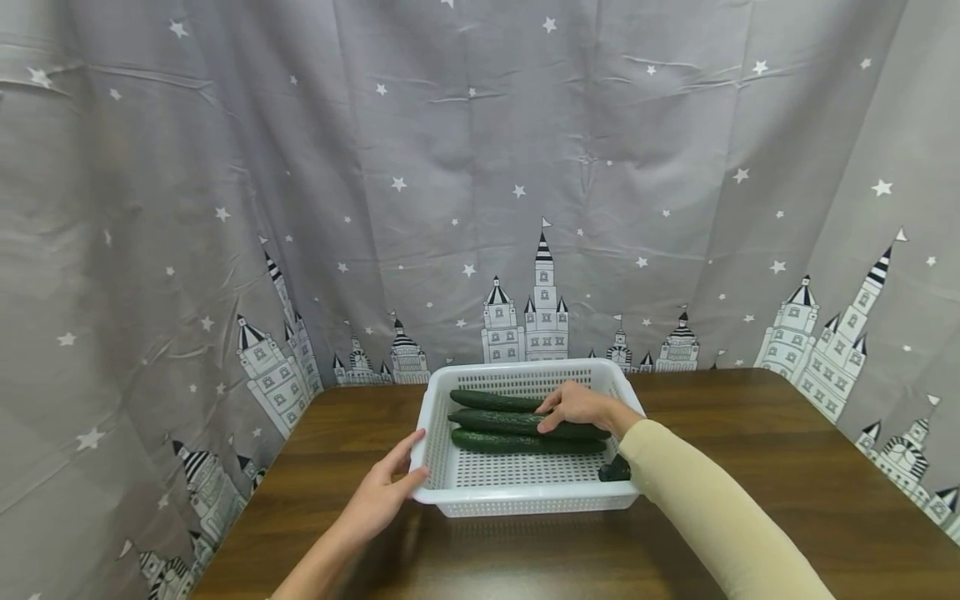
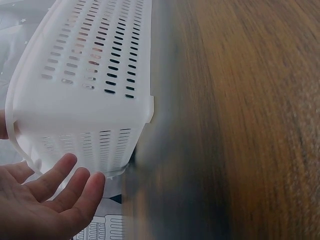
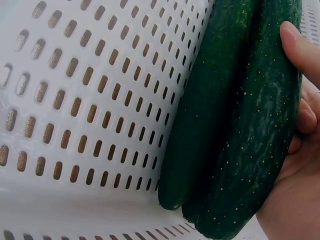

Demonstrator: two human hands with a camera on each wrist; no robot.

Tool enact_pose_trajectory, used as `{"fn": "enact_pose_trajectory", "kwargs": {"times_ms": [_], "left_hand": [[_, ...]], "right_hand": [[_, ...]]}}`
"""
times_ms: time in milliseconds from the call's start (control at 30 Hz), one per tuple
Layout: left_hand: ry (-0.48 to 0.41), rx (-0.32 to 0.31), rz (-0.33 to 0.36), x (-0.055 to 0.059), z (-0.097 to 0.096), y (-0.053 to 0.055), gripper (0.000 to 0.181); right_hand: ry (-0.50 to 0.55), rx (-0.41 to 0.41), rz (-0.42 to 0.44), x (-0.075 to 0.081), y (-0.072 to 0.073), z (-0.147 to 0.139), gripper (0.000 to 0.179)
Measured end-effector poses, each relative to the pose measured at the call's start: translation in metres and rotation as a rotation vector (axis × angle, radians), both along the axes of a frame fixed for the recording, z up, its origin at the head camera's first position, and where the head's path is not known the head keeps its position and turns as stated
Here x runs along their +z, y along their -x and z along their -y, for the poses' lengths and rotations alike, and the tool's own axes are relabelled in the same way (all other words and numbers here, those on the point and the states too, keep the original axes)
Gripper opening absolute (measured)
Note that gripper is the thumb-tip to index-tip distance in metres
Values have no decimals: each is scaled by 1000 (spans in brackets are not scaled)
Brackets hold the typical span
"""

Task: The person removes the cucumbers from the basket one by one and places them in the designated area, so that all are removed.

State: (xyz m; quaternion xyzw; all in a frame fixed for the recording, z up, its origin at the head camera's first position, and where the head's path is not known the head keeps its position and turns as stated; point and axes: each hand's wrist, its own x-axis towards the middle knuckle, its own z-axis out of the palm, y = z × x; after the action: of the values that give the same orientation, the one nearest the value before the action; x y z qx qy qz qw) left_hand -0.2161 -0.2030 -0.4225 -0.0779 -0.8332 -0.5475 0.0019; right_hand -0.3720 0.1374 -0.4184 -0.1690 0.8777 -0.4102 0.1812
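Three dark green cucumbers lie side by side across a white perforated plastic basket (image 1: 525, 495). My right hand (image 1: 581, 407) reaches in from the right and grips the middle cucumber (image 1: 487, 421), thumb on the near side. In the right wrist view that cucumber (image 3: 255, 135) lies against the front cucumber (image 3: 205, 110). The back cucumber (image 1: 487, 401) is partly behind my right hand. At the basket's left rim, my left hand (image 1: 386, 483) holds the edge near the front corner. In the left wrist view several fingers (image 2: 75, 187) spread below the basket's outer wall.
The basket stands on a brown wooden table (image 1: 735, 442). A small dark object (image 1: 615, 469) shows at the basket's front right corner, partly hidden by the right sleeve. Behind and beside the table hangs a grey curtain (image 1: 480, 167) printed with stars and castles.
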Motion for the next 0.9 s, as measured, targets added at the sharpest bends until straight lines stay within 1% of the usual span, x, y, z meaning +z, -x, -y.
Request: {"fn": "enact_pose_trajectory", "kwargs": {"times_ms": [367, 700, 900], "left_hand": [[-23, 8, 12, 0, -1, 0, 59], [-31, -27, 8, -1, 0, 2, 59], [-33, -35, 13, -1, 2, 1, 60]], "right_hand": [[13, 23, -11, 2, 3, 2, 32], [39, -13, 2, 10, 5, -2, 38], [32, 3, -9, 17, 9, -9, 39]]}}
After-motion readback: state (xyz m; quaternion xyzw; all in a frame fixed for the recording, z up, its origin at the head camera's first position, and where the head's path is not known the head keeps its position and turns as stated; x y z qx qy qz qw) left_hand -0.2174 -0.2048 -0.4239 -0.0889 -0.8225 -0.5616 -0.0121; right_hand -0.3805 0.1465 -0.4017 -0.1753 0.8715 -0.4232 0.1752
